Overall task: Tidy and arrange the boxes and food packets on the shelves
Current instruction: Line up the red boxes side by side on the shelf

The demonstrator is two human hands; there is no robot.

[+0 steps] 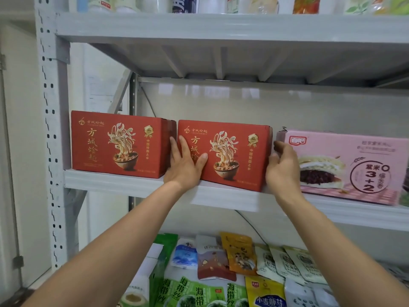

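Left fingers (184, 148) lie flat on second red box (232, 151) — right fingers (280, 146) grip its edge beside pink box (354, 149).

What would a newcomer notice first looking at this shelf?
The right red noodle box on the middle shelf draws the eye first: the left hand lies flat on its front and the right hand grips its right edge. A matching left red noodle box stands beside it, a pink cake box on the other side, and mixed snack packets crowd the shelf below.
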